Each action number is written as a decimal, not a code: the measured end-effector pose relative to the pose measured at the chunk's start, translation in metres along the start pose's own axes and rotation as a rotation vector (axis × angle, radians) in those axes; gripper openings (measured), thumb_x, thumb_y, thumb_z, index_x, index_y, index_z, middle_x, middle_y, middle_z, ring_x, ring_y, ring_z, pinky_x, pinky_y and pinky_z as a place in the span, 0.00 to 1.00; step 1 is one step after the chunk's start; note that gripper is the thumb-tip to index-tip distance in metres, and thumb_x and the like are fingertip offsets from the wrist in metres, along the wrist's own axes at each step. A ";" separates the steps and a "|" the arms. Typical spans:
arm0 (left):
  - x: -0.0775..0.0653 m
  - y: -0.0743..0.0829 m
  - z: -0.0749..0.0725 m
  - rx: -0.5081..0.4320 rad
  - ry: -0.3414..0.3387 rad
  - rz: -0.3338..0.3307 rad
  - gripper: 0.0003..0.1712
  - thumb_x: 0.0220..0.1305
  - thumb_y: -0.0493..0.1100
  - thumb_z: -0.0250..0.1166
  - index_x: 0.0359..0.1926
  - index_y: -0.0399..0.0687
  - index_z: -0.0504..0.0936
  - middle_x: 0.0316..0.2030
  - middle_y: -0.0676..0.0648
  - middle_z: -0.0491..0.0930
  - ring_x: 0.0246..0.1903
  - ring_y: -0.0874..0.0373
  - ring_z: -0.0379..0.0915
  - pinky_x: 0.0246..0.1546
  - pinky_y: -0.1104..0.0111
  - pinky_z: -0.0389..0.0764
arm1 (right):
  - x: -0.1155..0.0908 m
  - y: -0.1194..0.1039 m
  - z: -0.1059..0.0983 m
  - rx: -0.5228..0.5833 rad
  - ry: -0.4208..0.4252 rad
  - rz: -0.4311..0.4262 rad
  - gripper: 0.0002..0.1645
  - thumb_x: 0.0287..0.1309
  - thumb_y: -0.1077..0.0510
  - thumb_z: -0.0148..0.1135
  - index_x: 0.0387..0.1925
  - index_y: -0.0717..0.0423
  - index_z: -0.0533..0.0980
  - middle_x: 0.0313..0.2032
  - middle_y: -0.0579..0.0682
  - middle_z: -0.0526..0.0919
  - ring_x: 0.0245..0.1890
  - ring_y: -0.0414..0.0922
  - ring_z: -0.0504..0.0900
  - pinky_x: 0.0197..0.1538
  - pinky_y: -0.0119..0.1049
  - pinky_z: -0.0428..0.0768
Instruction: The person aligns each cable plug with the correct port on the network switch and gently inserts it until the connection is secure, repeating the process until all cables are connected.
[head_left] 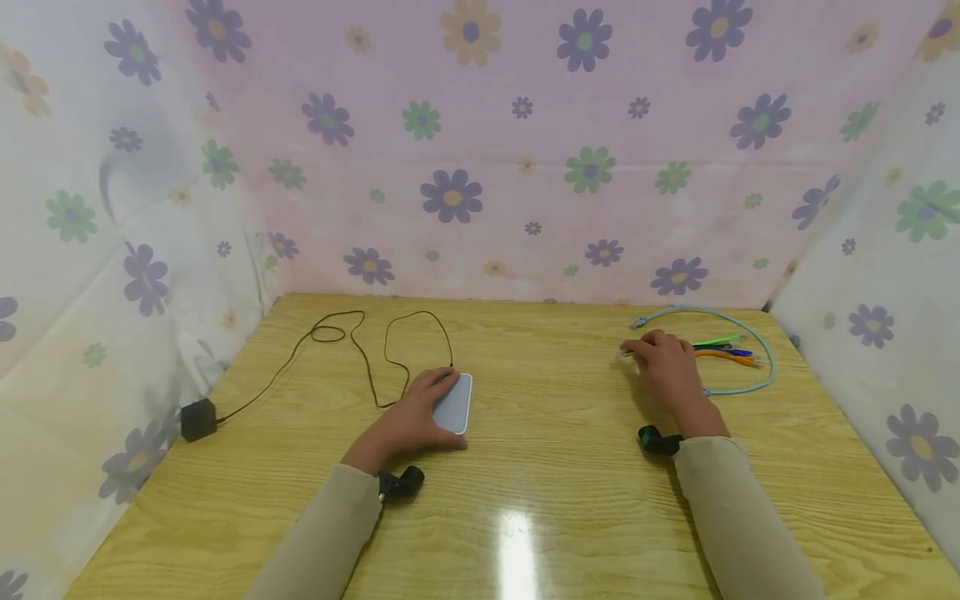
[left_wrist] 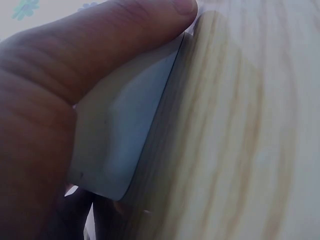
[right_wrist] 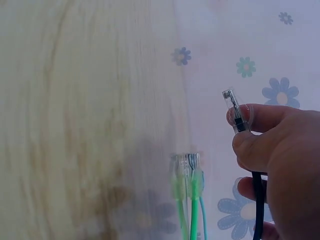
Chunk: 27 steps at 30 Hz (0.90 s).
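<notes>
On the left of the wooden table my left hand (head_left: 414,414) holds a small flat white-and-grey box (head_left: 455,404), fingers over its far edge and thumb along its near edge. In the left wrist view the thumb spans the pale box (left_wrist: 135,110) close to the tabletop. My right hand (head_left: 667,367) pinches the clear plug (right_wrist: 234,107) of a black network cable (right_wrist: 258,205) between thumb and forefinger. Near it in the right wrist view is a green network cable (right_wrist: 194,215) with a clear plug. Green, blue and orange cables (head_left: 726,358) lie bunched beside that hand.
A light blue network cable (head_left: 768,350) curves around the bunch. From the box's far end a thin black cord (head_left: 360,346) loops across the table (head_left: 555,450) to a black power adapter (head_left: 198,419) at the left edge. Flowered cloth (head_left: 525,142) walls the back and sides.
</notes>
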<state>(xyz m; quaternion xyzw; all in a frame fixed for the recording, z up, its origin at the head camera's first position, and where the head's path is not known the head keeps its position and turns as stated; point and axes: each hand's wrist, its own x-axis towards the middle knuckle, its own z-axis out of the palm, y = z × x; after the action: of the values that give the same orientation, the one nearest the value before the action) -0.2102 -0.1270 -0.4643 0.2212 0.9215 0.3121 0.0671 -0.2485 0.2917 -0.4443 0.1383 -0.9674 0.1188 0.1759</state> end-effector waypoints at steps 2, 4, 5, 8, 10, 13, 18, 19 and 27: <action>0.000 0.000 0.000 0.002 0.001 0.000 0.64 0.40 0.65 0.77 0.75 0.54 0.56 0.74 0.52 0.52 0.69 0.49 0.53 0.54 0.54 0.72 | 0.000 -0.002 0.000 0.007 -0.012 0.009 0.15 0.67 0.62 0.54 0.49 0.49 0.83 0.44 0.59 0.79 0.46 0.59 0.75 0.53 0.62 0.66; 0.000 -0.001 0.001 0.003 0.003 -0.001 0.64 0.40 0.65 0.77 0.75 0.54 0.56 0.74 0.52 0.52 0.69 0.49 0.53 0.54 0.55 0.72 | 0.000 -0.004 -0.002 0.015 -0.036 0.019 0.16 0.68 0.61 0.53 0.51 0.48 0.82 0.45 0.58 0.78 0.47 0.59 0.75 0.53 0.62 0.64; 0.000 -0.001 0.001 0.003 0.003 -0.001 0.64 0.40 0.65 0.77 0.75 0.54 0.56 0.74 0.52 0.52 0.69 0.49 0.53 0.54 0.55 0.72 | 0.000 -0.005 -0.002 0.015 -0.048 0.023 0.16 0.68 0.61 0.53 0.51 0.48 0.82 0.45 0.58 0.78 0.47 0.59 0.74 0.53 0.61 0.64; 0.001 -0.002 0.002 0.001 0.004 -0.003 0.64 0.40 0.65 0.77 0.75 0.54 0.56 0.74 0.52 0.52 0.68 0.49 0.53 0.54 0.55 0.72 | 0.001 -0.008 -0.005 0.013 -0.090 0.032 0.17 0.69 0.61 0.52 0.53 0.47 0.81 0.46 0.58 0.78 0.47 0.59 0.74 0.52 0.61 0.63; 0.001 -0.002 0.002 0.001 0.004 -0.003 0.64 0.40 0.65 0.77 0.75 0.54 0.56 0.74 0.52 0.52 0.68 0.49 0.53 0.53 0.55 0.72 | 0.001 -0.009 -0.005 0.006 -0.109 0.033 0.17 0.69 0.60 0.52 0.53 0.47 0.80 0.45 0.57 0.77 0.47 0.59 0.74 0.51 0.60 0.63; 0.001 -0.002 0.002 0.002 0.003 -0.003 0.64 0.40 0.65 0.77 0.75 0.55 0.56 0.74 0.52 0.52 0.69 0.49 0.53 0.53 0.55 0.72 | 0.001 -0.011 -0.005 -0.003 -0.129 0.033 0.17 0.69 0.60 0.52 0.55 0.47 0.80 0.45 0.57 0.77 0.46 0.59 0.74 0.49 0.58 0.64; 0.001 -0.001 0.002 -0.003 0.002 -0.003 0.64 0.40 0.65 0.77 0.75 0.55 0.56 0.74 0.53 0.51 0.69 0.49 0.52 0.53 0.55 0.72 | 0.002 -0.012 -0.003 -0.014 -0.162 0.018 0.17 0.68 0.59 0.54 0.55 0.47 0.79 0.44 0.56 0.77 0.42 0.56 0.75 0.44 0.55 0.66; 0.001 -0.002 0.002 -0.004 0.003 -0.003 0.64 0.40 0.65 0.77 0.75 0.55 0.56 0.74 0.53 0.51 0.69 0.49 0.52 0.53 0.55 0.72 | 0.002 -0.012 -0.002 -0.015 -0.163 0.010 0.17 0.67 0.59 0.55 0.55 0.47 0.79 0.44 0.56 0.77 0.41 0.56 0.75 0.43 0.54 0.66; 0.001 -0.002 0.003 -0.011 -0.001 -0.010 0.63 0.41 0.64 0.77 0.75 0.56 0.55 0.74 0.53 0.51 0.69 0.50 0.52 0.54 0.56 0.71 | 0.002 -0.017 -0.001 0.018 -0.160 -0.050 0.15 0.64 0.59 0.59 0.52 0.51 0.81 0.40 0.56 0.78 0.34 0.52 0.76 0.35 0.47 0.74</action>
<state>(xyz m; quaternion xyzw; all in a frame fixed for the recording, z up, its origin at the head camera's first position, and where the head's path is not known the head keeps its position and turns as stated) -0.2110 -0.1265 -0.4675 0.2165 0.9208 0.3166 0.0702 -0.2446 0.2752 -0.4397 0.1729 -0.9735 0.1118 0.0998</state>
